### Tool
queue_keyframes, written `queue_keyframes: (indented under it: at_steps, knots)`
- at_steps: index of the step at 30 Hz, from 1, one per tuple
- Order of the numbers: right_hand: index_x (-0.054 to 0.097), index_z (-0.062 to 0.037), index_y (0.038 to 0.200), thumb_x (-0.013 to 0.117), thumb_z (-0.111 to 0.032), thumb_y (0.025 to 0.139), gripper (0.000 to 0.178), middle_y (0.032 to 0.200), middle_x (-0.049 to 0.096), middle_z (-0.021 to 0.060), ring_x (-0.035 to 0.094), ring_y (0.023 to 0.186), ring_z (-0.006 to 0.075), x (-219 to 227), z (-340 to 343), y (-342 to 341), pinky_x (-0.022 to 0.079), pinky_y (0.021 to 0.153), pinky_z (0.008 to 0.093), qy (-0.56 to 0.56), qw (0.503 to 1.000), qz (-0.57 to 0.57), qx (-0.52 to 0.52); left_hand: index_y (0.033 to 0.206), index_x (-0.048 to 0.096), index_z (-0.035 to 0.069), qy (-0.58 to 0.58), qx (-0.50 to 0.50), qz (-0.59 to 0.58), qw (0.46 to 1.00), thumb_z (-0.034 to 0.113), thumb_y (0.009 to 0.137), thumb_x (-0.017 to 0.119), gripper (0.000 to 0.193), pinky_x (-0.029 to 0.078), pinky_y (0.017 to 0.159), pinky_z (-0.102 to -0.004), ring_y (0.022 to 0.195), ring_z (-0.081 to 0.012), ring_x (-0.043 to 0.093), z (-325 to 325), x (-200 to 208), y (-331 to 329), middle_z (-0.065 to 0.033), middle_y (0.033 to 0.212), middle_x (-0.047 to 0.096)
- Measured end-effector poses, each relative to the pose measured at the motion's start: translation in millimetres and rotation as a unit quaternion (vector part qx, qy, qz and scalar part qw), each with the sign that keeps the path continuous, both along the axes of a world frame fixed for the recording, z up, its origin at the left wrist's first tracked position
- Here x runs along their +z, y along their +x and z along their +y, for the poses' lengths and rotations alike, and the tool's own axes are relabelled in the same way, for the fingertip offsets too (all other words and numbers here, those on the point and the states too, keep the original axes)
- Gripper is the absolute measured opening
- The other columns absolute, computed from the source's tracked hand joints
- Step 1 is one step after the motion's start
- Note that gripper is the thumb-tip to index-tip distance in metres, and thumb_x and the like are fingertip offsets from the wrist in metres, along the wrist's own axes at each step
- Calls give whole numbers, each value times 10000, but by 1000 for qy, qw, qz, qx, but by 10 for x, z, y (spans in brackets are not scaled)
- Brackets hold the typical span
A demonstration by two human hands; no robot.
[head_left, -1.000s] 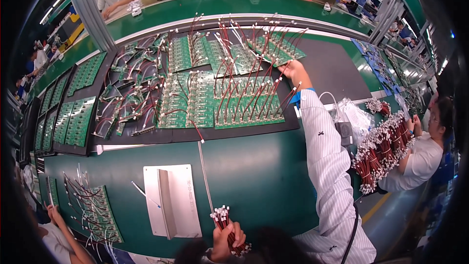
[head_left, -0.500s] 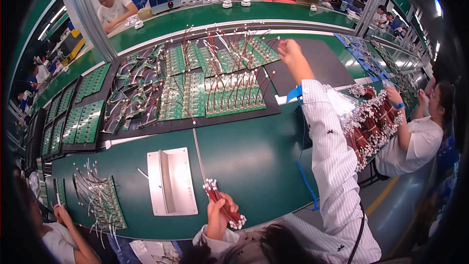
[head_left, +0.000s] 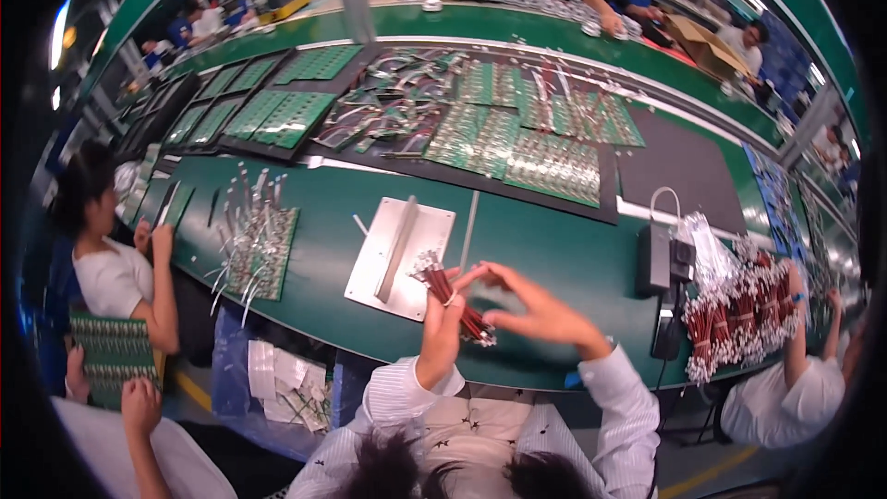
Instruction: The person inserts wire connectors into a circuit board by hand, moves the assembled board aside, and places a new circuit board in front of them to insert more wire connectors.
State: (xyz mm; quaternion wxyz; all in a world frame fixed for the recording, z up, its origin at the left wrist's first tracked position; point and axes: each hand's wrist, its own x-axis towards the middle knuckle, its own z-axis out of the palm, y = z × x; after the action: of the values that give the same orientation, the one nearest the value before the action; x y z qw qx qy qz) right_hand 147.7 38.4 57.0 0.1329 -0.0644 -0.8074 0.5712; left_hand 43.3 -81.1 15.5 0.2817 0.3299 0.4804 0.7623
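My left hand [head_left: 442, 331] is closed around a bundle of red-brown cables [head_left: 445, 290] with white connectors at both ends. Close beside the bundle, on its right, my right hand [head_left: 536, 307] has its fingers spread; whether a fingertip touches the cables is hard to tell. Just beyond my hands lies a pale metal plate [head_left: 362, 279] with an upright fin [head_left: 397, 249], on the green table [head_left: 545, 249]. Farther off, green circuit boards [head_left: 554, 166] lie in rows on a black mat, with red-brown cables standing up from some of them.
At right is a large pile of bundled cables [head_left: 739, 319], next to black power adapters [head_left: 653, 259]. A board with pale wires [head_left: 263, 254] lies at left. A blue bin [head_left: 231, 388] sits below the table edge. Co-workers sit on both sides and across the line.
My right hand has come back from above the far boards to beside the cable bundle. The left hand keeps its hold on the bundle. The whole view has swung toward the left.
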Motion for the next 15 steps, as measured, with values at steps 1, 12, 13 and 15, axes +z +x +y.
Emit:
queue_keyframes:
  at_steps: [1, 12, 13, 15]
  knots:
    - [345, -7, 1217, 607, -177, 774, 543, 1175, 427, 120, 411, 1100, 194, -167, -60, 42, 331, 924, 308, -62, 998, 1, 27, 1195, 261, -17, -20, 0, 113, 993, 141, 894, 285, 341, 301, 929, -273, 1058, -167, 434, 15, 114, 12, -112, 1213, 434]
    - [448, -13, 879, 425, -92, 800, 114, 690, 491, 66, 533, 652, 185, -515, 51, 79, 463, 647, 311, -405, 907, 77, -88, 1164, 335, 8, -119, -213, 264, 933, 340, 848, 462, 475, 406, 786, -328, 905, -229, 526, 524, 342, -370, -158, 1005, 535]
    - [441, -16, 876, 426, -95, 797, 113, 671, 472, 60, 521, 637, 186, -517, 92, 62, 464, 645, 326, -461, 876, 100, -104, 1151, 371, 26, -162, -182, 251, 937, 344, 837, 485, 461, 419, 763, -310, 886, -198, 533, 579, 358, -578, -125, 955, 556]
    - [428, -25, 878, 426, -102, 791, 116, 641, 434, 54, 495, 617, 188, -656, 242, 140, 466, 640, 361, -528, 823, 142, -153, 1115, 407, 39, -164, -149, 165, 961, 313, 826, 512, 412, 480, 630, -275, 828, -161, 555, 927, 444, -1176, -85, 928, 564]
